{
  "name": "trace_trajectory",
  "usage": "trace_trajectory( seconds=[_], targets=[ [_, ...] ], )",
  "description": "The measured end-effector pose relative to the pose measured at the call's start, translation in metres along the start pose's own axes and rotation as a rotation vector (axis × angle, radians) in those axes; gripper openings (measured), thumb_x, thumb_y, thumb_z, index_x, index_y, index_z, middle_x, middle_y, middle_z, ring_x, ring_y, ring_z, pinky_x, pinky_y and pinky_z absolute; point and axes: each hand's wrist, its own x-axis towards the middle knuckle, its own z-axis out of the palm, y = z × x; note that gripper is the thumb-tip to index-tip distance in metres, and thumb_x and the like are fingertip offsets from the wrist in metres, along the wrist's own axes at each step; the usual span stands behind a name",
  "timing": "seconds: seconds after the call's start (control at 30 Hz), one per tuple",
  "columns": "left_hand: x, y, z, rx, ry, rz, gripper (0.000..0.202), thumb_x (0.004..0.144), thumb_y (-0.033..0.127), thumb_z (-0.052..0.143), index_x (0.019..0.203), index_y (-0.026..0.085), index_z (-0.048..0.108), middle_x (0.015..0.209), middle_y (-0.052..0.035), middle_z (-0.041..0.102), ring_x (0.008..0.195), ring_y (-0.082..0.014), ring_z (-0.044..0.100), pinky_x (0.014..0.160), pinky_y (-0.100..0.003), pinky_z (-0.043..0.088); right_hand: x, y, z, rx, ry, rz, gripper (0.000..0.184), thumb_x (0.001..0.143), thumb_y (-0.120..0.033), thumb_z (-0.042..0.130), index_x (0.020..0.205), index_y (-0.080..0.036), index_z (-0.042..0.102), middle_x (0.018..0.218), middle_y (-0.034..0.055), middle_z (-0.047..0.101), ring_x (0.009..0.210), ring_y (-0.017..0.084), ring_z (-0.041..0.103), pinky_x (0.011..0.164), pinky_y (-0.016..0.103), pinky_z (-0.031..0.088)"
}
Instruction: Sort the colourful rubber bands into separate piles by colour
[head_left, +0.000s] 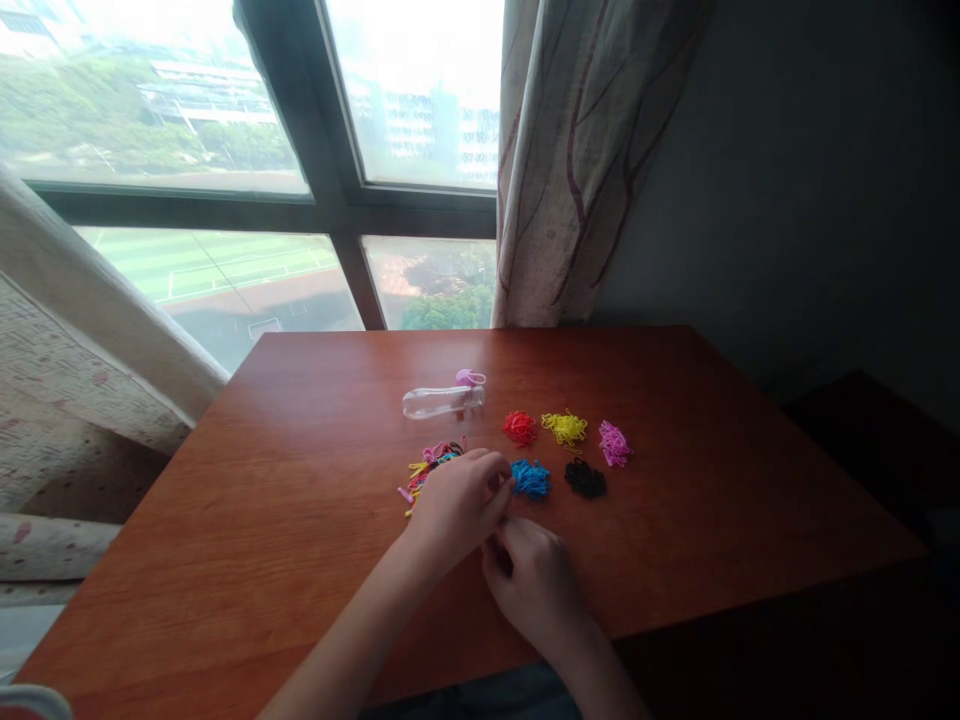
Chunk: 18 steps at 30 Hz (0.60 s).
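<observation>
My left hand (463, 500) reaches over the right side of a mixed heap of small coloured elastic bands (415, 480) and hides part of it. Its fingertips are pinched together beside a pile of blue bands (531, 480); anything between them is too small to make out. Just below and to the right, my right hand (534, 575) is closed, thumb against curled fingers, close to the left hand. What it holds, if anything, is hidden. Sorted piles lie beyond: red bands (520, 428), yellow bands (565, 428), pink-purple bands (616, 444) and black bands (585, 479).
A clear plastic bottle (439, 402) lies on its side behind the mixed heap, with a pink looped piece (470, 378) by its neck. Everything rests on a brown wooden table (300, 560). A window (420, 100) and curtains (570, 160) stand beyond its far edge.
</observation>
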Motion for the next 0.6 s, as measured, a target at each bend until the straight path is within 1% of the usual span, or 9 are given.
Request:
trace_trajectory(
  seconds=[0.07,0.17,0.27,0.33,0.4,0.47,0.6],
  targets=[
    [-0.012,-0.007,-0.005,-0.059,0.056,-0.017,0.011,0.089,0.023,0.055,0.085,0.021,0.064,0.079,-0.0006,0.067,0.07,-0.0139,0.061,0.062,-0.023,0.041,0.0,-0.002,-0.002,0.023,-0.028,0.006,0.015,0.085,-0.011,0.047,0.079,-0.021,0.055,0.073,-0.0006,0.062,0.068,0.015,0.057,0.061,0.027,0.028],
    [-0.037,-0.019,-0.012,-0.134,0.162,-0.02,0.012,0.091,0.024,0.053,0.087,0.02,0.064,0.076,0.0,0.066,0.066,-0.012,0.058,0.061,-0.022,0.041,0.001,-0.004,-0.005,0.034,-0.059,0.025,0.014,0.085,-0.011,0.048,0.08,-0.022,0.055,0.073,-0.002,0.061,0.067,0.014,0.056,0.062,0.026,0.028],
    [-0.065,-0.029,-0.018,-0.176,0.255,-0.013,0.013,0.093,0.025,0.053,0.088,0.02,0.064,0.073,0.0014,0.063,0.058,-0.0098,0.053,0.057,-0.02,0.041,0.002,-0.006,-0.005,0.034,-0.065,0.037,0.014,0.086,-0.011,0.049,0.081,-0.022,0.054,0.073,-0.0027,0.061,0.066,0.013,0.055,0.063,0.025,0.028],
    [-0.08,-0.034,-0.021,-0.188,0.304,-0.022,0.012,0.092,0.025,0.055,0.089,0.02,0.064,0.072,0.002,0.063,0.056,-0.0091,0.052,0.055,-0.019,0.041,0.002,-0.006,-0.005,0.03,-0.065,0.04,0.014,0.086,-0.011,0.048,0.081,-0.022,0.055,0.073,-0.0027,0.061,0.066,0.013,0.055,0.063,0.025,0.028],
    [-0.092,-0.04,-0.021,-0.194,0.326,-0.043,0.011,0.092,0.025,0.056,0.089,0.02,0.065,0.072,0.0018,0.064,0.057,-0.0093,0.054,0.055,-0.019,0.042,0.003,-0.006,-0.004,0.018,-0.065,0.045,0.014,0.087,-0.012,0.048,0.081,-0.022,0.055,0.073,-0.0026,0.061,0.066,0.013,0.055,0.063,0.025,0.028],
    [-0.099,-0.046,-0.019,-0.194,0.322,-0.069,0.012,0.092,0.025,0.056,0.087,0.02,0.065,0.073,0.0015,0.065,0.06,-0.0101,0.057,0.057,-0.019,0.044,0.004,-0.006,-0.004,0.004,-0.067,0.052,0.013,0.087,-0.013,0.049,0.08,-0.022,0.056,0.072,-0.0027,0.062,0.065,0.013,0.055,0.062,0.025,0.028],
    [-0.106,-0.056,-0.011,-0.179,0.309,-0.089,0.013,0.092,0.025,0.054,0.086,0.02,0.065,0.076,0.0009,0.067,0.066,-0.0115,0.062,0.063,-0.02,0.047,0.006,-0.008,-0.004,-0.012,-0.069,0.065,0.013,0.088,-0.014,0.05,0.081,-0.022,0.057,0.073,-0.0031,0.063,0.064,0.013,0.056,0.062,0.025,0.028]
  ],
)
